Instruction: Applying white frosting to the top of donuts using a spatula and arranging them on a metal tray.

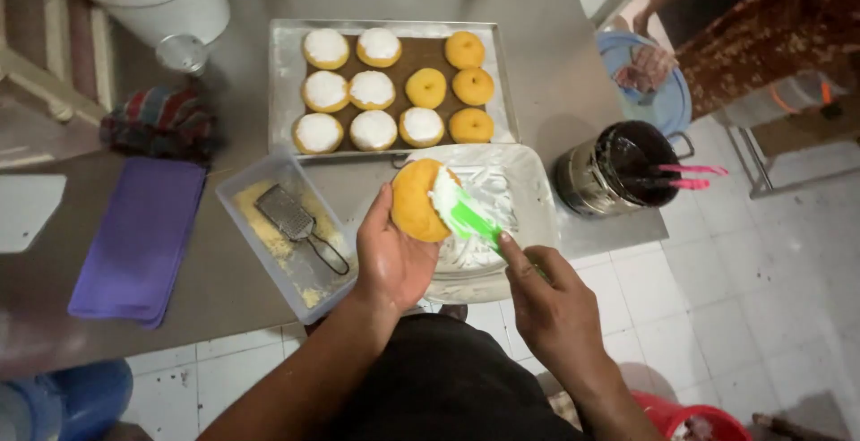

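My left hand (391,257) holds a golden doughnut (417,201) tilted on edge over a white tub (528,181) smeared with white icing. My right hand (551,302) grips a green spatula (473,220) whose blade lies against the doughnut's right side, where white icing sits. Behind, a metal tray (282,83) carries several doughnuts, most of them iced white (373,88) and the rightmost ones plain (472,85).
A clear container (242,199) with a small metal grater (285,213) and crumbs stands left of my hand. A dark pot (582,181) with pink utensils stands at right. A purple cloth (139,239), a white bucket (175,2) and another person's hand (645,69) are around.
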